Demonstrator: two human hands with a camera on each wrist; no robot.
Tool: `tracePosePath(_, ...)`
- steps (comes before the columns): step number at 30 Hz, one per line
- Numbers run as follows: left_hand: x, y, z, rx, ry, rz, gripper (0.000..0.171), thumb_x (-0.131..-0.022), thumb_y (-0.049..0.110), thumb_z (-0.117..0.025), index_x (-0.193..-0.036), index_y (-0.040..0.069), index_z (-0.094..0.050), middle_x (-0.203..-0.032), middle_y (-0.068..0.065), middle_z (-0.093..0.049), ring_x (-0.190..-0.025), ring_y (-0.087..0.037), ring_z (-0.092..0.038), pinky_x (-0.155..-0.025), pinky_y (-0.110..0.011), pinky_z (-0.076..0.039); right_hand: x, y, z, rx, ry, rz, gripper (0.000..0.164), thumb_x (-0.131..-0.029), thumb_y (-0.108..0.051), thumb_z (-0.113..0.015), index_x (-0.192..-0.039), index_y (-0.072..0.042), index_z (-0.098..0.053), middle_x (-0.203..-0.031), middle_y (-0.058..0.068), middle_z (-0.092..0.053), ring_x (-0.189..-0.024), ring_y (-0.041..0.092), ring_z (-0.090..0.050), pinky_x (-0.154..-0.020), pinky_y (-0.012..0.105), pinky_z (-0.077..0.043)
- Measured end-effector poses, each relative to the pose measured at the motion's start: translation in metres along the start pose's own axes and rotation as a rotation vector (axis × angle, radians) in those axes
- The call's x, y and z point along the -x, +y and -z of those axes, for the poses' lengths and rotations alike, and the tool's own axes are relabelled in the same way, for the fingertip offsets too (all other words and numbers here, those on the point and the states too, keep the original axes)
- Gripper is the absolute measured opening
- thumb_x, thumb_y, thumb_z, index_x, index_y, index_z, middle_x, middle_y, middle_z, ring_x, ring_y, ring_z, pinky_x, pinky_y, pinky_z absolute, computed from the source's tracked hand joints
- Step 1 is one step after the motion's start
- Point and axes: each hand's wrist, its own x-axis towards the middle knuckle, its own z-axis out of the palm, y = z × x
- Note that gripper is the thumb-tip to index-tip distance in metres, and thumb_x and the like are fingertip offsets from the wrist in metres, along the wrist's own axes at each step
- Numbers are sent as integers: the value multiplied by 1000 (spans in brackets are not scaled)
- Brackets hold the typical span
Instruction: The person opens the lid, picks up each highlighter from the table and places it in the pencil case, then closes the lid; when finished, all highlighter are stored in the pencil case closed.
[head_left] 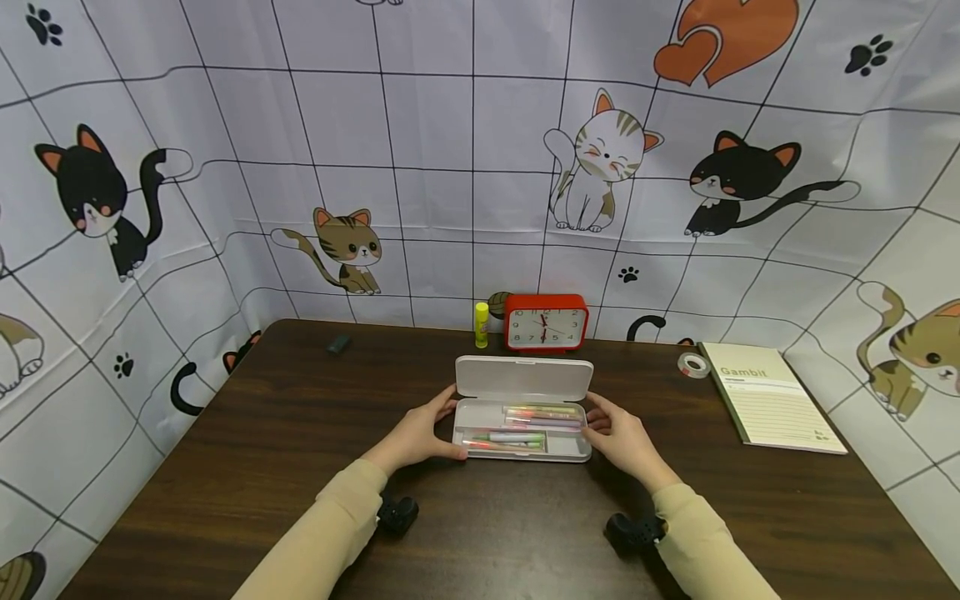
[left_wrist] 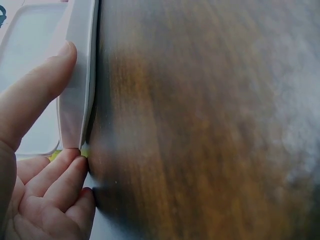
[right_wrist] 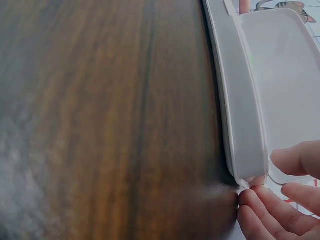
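An open white pencil case (head_left: 567,447) lies on the table with its lid (head_left: 523,377) raised at the back. Several pens and markers (head_left: 510,438) sit in its front section, and more pens (head_left: 543,414) lie behind them. My left hand (head_left: 422,429) grips the left end, thumb at the front corner and fingers along the side. In the left wrist view that thumb presses the case's front wall (left_wrist: 76,100). My right hand (head_left: 624,435) holds the opposite end, with the thumb over the rim and the fingertips against the end of the side wall (right_wrist: 242,95).
Behind the case stand a red clock (head_left: 546,323) and a yellow glue stick (head_left: 482,325). A roll of tape (head_left: 693,365) and a notepad (head_left: 772,400) lie to the right. A small dark block (head_left: 339,344) rests at the back left of the brown table (head_left: 300,400).
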Motion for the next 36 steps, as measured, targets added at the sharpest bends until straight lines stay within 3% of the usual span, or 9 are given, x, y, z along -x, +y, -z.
tracePosePath(14, -1, 0, -1, -10, 10, 18, 110, -67, 30, -87, -152, 7, -20, -144, -12, -46, -133, -26, -43, -108, -46, -34, 3, -1, 1, -26, -18, -14, 57, -85, -4, -65, -138, 4, -44, -107, 18, -63, -97, 29, -63, -83, 41, -53)
tracePosePath(21, 0, 2, 0, -10, 13, 30, 108, -67, 30, -87, -151, 8, -22, -144, -11, -46, -133, -26, -43, -108, -46, -33, 2, 1, 0, -58, -23, -3, 63, -85, -3, -63, -142, 4, -36, -109, 20, -61, -97, 29, -62, -84, 42, -52)
tracePosePath(27, -1, 2, -1, -7, 21, 14, 106, -67, 30, -87, -150, 8, -23, -142, -14, -47, -132, -28, -44, -107, -46, -35, 3, 1, 1, -44, -3, -9, 53, -92, -10, -56, -141, 4, -38, -111, 20, -63, -100, 31, -63, -86, 45, -51)
tracePosePath(32, 1, 4, 0, 9, 19, 25, 104, -68, 28, -86, -149, 7, -23, -145, -14, -44, -134, -28, -41, -108, -47, -34, 5, -4, 4, -152, -24, -72, 45, -100, -15, -44, -140, 4, -38, -116, 26, -61, -99, 31, -64, -83, 40, -53)
tracePosePath(36, 1, 4, 1, 30, 10, 23, 102, -69, 27, -86, -147, 7, -25, -146, -14, -42, -135, -29, -40, -108, -47, -33, 5, -4, 5, -254, -42, -110, 48, -103, -23, -38, -141, 6, -37, -118, 27, -59, -105, 34, -61, -83, 36, -55)
